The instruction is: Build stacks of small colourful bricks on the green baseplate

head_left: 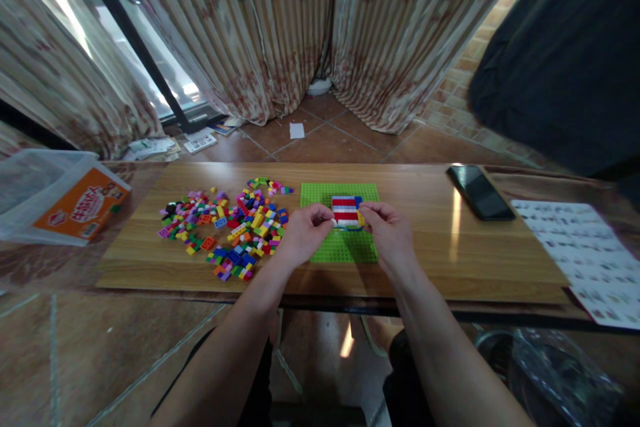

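Striped brick build [345,211] in red and white lies between the two hands on a green baseplate [345,252], its stripes running from one hand toward the other, though its outline looks too nearly square to tell a long axis. The left hand [306,232] is at its left edge and the right hand [394,235] at its blue-and-yellow right end, about equally near; both have curled fingers, but whether either grips a brick I cannot tell.
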